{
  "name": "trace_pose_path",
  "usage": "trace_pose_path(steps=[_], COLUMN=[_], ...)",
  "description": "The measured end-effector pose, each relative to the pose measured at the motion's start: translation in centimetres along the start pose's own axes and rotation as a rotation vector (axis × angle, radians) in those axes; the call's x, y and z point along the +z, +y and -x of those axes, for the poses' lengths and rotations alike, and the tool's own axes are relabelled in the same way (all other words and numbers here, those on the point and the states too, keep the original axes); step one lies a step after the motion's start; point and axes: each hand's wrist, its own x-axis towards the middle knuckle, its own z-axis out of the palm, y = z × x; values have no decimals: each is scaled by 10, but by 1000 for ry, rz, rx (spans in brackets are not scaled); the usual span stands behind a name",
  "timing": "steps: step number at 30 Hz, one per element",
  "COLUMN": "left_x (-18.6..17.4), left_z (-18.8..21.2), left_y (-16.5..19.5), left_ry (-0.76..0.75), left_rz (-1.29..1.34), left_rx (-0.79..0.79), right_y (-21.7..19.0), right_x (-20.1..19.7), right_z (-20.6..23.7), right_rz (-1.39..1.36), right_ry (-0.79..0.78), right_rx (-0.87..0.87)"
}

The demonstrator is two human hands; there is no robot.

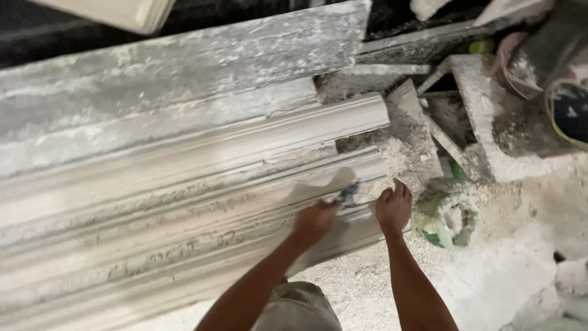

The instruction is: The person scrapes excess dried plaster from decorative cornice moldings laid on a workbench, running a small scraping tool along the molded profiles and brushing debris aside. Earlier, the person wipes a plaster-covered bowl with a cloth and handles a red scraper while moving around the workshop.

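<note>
A long white plaster cornice moulding [184,184] with ridged profile lies across the view on a bench. My left hand [315,220] is closed around the handle of a small scraper tool [348,193], its blade against the moulding's near right end. My right hand [394,208] rests just right of it, fingers together, pressing on the end of the moulding. Wet plaster smears cover the surface around both hands.
A plaster-crusted green bucket [450,220] stands on the floor to the right of my hands. Plaster-caked boards and frames [484,110] lie at the upper right, beside another container [569,110]. A wide grey slab [184,73] runs behind the moulding. Plaster crumbs litter the floor [490,288].
</note>
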Motion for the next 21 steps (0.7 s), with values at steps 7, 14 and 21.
trace_pose_path(steps=[7, 14, 21], left_x=[-135, -204, -220], left_z=[195, 336, 451], left_y=[-65, -54, -69], left_ry=[370, 857, 1067], left_rz=[-35, 139, 341], left_rx=[-330, -834, -844], right_y=[3, -146, -353], right_x=[11, 44, 36], right_z=[4, 92, 273], right_rz=[254, -348, -705], right_ry=[74, -101, -1003], right_rx=[-350, -782, -436])
